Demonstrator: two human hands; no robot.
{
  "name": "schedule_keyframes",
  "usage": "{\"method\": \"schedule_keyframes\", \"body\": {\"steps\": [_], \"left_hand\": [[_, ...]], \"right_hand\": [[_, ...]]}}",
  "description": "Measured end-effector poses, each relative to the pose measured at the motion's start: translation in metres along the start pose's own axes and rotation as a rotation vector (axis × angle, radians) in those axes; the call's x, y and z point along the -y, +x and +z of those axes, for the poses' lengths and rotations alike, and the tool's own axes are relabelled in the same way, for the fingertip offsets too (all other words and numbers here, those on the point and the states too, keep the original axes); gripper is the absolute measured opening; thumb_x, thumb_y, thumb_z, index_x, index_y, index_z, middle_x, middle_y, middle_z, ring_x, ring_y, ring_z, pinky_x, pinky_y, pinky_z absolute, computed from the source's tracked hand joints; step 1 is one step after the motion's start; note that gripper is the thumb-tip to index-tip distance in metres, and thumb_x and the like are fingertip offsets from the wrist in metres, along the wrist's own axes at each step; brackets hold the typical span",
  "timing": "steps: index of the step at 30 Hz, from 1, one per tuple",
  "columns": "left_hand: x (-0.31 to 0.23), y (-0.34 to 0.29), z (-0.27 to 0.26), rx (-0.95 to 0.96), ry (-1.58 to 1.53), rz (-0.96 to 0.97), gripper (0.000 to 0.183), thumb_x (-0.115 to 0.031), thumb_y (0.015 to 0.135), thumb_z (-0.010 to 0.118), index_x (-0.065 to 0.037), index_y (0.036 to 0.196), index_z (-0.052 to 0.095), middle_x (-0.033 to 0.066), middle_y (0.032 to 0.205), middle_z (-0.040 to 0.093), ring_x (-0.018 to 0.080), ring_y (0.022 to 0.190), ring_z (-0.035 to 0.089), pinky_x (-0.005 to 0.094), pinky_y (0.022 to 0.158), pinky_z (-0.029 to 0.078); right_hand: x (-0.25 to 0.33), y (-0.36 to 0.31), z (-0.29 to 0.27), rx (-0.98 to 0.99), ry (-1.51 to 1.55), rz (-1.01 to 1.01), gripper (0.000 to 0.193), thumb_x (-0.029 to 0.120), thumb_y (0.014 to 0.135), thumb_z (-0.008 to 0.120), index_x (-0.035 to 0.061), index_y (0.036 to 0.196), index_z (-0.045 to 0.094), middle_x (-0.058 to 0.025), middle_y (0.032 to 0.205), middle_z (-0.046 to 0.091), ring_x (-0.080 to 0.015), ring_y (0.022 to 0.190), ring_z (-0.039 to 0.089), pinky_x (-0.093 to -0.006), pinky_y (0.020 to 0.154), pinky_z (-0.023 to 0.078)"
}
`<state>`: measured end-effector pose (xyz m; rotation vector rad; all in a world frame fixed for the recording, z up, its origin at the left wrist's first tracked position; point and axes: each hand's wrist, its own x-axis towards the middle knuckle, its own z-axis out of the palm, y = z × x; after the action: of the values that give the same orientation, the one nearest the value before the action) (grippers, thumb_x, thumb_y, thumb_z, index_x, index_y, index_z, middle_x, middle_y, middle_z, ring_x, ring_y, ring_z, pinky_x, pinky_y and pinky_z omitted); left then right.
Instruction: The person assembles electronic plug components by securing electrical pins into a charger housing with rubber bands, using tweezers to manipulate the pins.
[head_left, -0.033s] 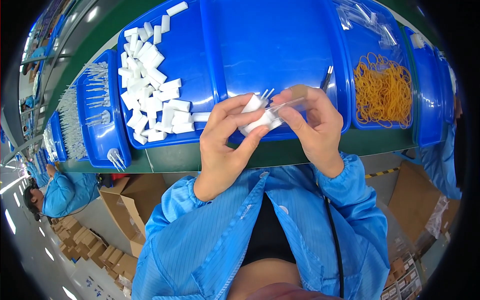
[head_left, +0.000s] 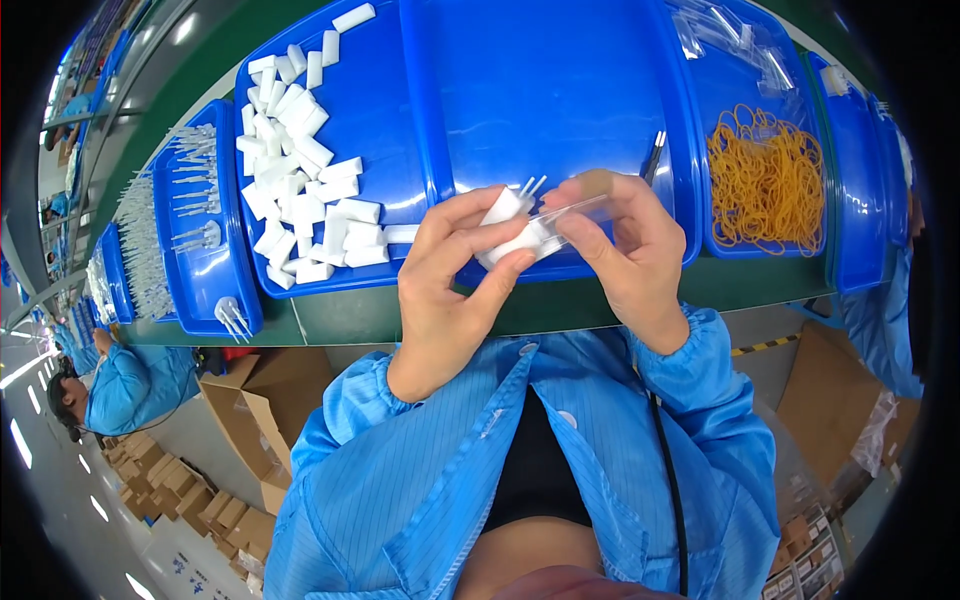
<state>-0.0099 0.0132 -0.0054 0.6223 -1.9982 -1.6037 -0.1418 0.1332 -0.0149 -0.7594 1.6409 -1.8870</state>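
Observation:
Between the fingers of my left hand are white foam-like pieces. The upper piece has a few thin white prongs sticking out past it. A second white piece is pinched lower down, at the mouth of a transparent plastic tube. My right hand is closed on that tube with thumb and fingers, and a tan bandage wraps one finger. Both hands are over the near edge of the middle blue tray. How far the white piece sits inside the tube cannot be made out.
Many white pieces lie in the left tray. Further left, thin pronged parts fill a smaller tray. Orange rubber bands and transparent tubes are to the right. A black pen-like tool leans behind my right hand.

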Motion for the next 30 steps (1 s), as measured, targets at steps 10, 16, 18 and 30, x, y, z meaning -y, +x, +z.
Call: {"method": "schedule_keyframes", "body": {"steps": [10, 16, 18, 30], "left_hand": [[0.002, 0.001, 0.002, -0.024, 0.002, -0.016, 0.031, -0.001, 0.079, 0.078, -0.003, 0.109, 0.073, 0.0126, 0.122, 0.061, 0.0238, 0.108, 0.063, 0.0307, 0.089, 0.052], [0.005, 0.000, -0.001, -0.014, 0.049, 0.008, 0.030, -0.002, 0.079, 0.078, -0.003, 0.109, 0.073, 0.0125, 0.126, 0.060, 0.0231, 0.110, 0.062, 0.0315, 0.088, 0.052], [0.004, 0.000, -0.001, 0.007, 0.049, 0.012, 0.030, -0.003, 0.080, 0.078, -0.003, 0.109, 0.073, 0.0124, 0.128, 0.059, 0.0227, 0.111, 0.062, 0.0321, 0.089, 0.052], [0.006, -0.009, -0.028, 0.210, -0.488, -0.010, 0.031, 0.006, 0.081, 0.074, 0.005, 0.110, 0.062, 0.0152, 0.122, 0.049, 0.0290, 0.118, 0.057, 0.0400, 0.097, 0.056]], "right_hand": [[-0.001, 0.006, -0.003, 0.076, -0.022, 0.020, 0.026, 0.012, 0.090, 0.070, 0.0010, 0.113, 0.066, -0.0097, 0.105, 0.070, -0.0167, 0.095, 0.066, -0.0289, 0.084, 0.051], [0.010, 0.010, -0.014, 0.143, -0.222, 0.019, 0.023, 0.010, 0.090, 0.069, 0.0025, 0.112, 0.070, -0.0087, 0.100, 0.069, -0.0147, 0.093, 0.064, -0.0282, 0.081, 0.051], [0.007, 0.008, -0.012, 0.116, -0.175, 0.041, 0.025, 0.011, 0.090, 0.069, 0.0018, 0.113, 0.068, -0.0086, 0.100, 0.069, -0.0140, 0.094, 0.064, -0.0278, 0.082, 0.051], [0.024, 0.001, -0.024, 0.080, 0.162, 0.280, 0.027, 0.012, 0.085, 0.077, 0.0002, 0.104, 0.061, -0.0083, 0.098, 0.069, -0.0134, 0.099, 0.063, -0.0267, 0.089, 0.048]]}}
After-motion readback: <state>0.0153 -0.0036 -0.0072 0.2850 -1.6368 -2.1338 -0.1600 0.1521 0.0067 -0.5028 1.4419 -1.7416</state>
